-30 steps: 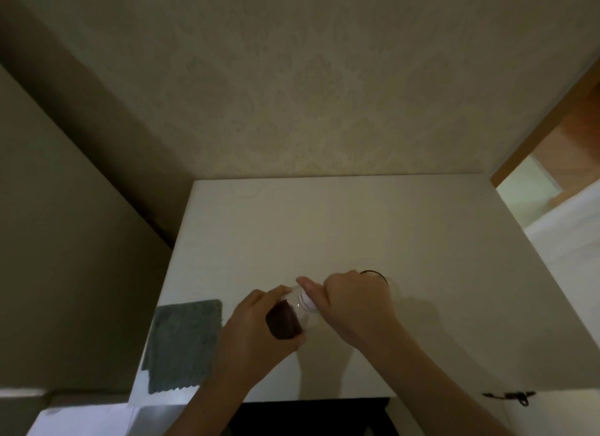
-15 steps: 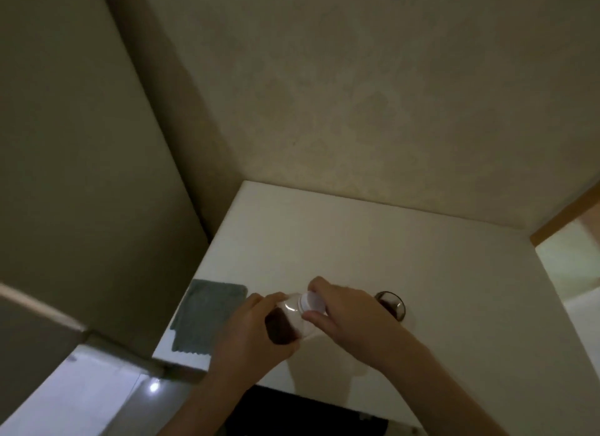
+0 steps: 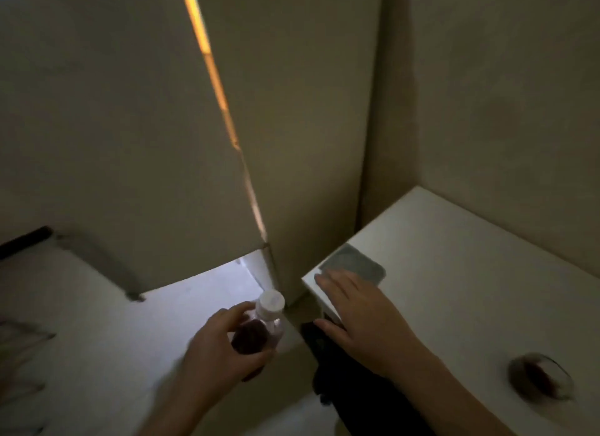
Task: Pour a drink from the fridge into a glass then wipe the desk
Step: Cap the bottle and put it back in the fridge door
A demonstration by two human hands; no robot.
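My left hand (image 3: 220, 344) grips a small clear bottle (image 3: 259, 325) of dark drink with a white cap on, held off the desk's left edge in front of the fridge. My right hand (image 3: 360, 315) lies flat and open on the white desk's (image 3: 454, 273) near-left corner, fingertips at the edge of a grey cloth (image 3: 357, 263). A glass (image 3: 539, 380) with dark drink in it stands on the desk at the lower right, blurred.
The tall white fridge (image 3: 308, 127) stands just left of the desk, its door (image 3: 113, 127) slightly ajar with a warm strip of light in the gap. Pale floor lies below. A dark object sits under the desk's edge.
The view has swung left from the desk toward the fridge. My right hand left the bottle cap and came down flat on the desk corner. My left hand carried the capped bottle off the desk.
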